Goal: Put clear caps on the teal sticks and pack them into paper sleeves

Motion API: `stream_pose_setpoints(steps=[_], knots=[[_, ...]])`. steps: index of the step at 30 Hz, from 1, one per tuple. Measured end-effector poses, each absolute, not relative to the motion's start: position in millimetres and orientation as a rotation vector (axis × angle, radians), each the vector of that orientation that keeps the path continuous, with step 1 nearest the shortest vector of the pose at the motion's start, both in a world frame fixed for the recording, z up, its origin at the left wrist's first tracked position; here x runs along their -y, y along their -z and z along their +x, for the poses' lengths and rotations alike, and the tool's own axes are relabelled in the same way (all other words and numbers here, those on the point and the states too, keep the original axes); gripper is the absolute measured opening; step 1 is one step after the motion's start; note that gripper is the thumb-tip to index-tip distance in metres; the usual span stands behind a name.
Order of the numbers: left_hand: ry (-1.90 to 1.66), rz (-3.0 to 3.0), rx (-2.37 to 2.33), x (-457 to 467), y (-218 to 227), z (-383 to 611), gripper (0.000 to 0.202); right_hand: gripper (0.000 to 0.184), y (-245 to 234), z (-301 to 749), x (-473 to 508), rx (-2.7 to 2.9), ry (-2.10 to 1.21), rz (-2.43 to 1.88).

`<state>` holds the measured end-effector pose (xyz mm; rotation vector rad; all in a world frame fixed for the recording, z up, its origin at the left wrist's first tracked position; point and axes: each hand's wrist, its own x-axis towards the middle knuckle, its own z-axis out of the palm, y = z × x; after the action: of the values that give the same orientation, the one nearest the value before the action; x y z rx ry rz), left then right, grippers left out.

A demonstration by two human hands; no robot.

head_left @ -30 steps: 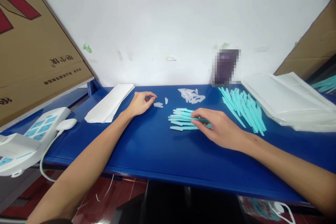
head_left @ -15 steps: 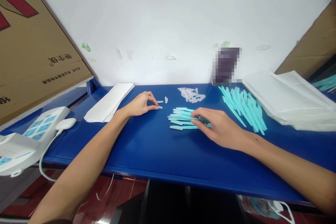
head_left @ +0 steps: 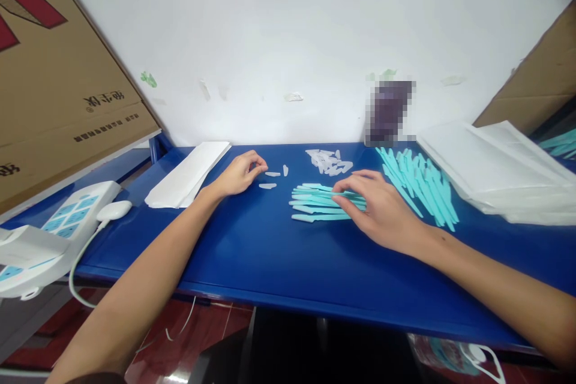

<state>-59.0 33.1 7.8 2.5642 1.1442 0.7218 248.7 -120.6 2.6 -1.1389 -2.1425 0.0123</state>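
My left hand (head_left: pixel 243 174) is at the table's left middle, thumb and fingertips pinched together beside a small translucent blade cap (head_left: pixel 272 174). Whether anything is between these fingertips is too small to make out. A second cap (head_left: pixel 285 170) lies to the right, and a third cap (head_left: pixel 267 186) lies just below. My right hand (head_left: pixel 375 207) is over a fanned row of turquoise eyebrow razors (head_left: pixel 310 203), thumb and index finger slightly apart above their right ends. The hand partly hides those ends.
A pile of translucent caps (head_left: pixel 328 162) lies behind the row. More turquoise razors (head_left: pixel 420 186) are heaped at right, beside stacked white plastic bags (head_left: pixel 499 174). Folded white paper (head_left: pixel 186 177) and a power strip (head_left: pixel 72 222) are at left. Cardboard boxes (head_left: pixel 81 72) flank the blue table (head_left: pixel 279 258).
My left hand has let go of the lower cap and moved slightly up and left. My right hand has loosened from a razor, which now lies in the row.
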Motion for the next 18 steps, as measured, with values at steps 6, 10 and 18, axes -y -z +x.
stream_pose_setpoints(steps=[6,10,18], knots=[[-0.669,2.513,-1.281,-25.4,-17.1,-56.5,0.035,0.009,-5.0,245.7,124.4,2.033,-0.135,-1.148],[-0.416,2.488,-1.265,-13.1,-32.6,-55.5,0.038,0.009,-4.1,246.6,123.8,2.052,-0.145,-1.128],[-0.217,2.523,-1.026,-16.7,-24.7,-55.6,0.032,0.01,-4.3,247.0,121.4,2.107,-0.05,-1.032]])
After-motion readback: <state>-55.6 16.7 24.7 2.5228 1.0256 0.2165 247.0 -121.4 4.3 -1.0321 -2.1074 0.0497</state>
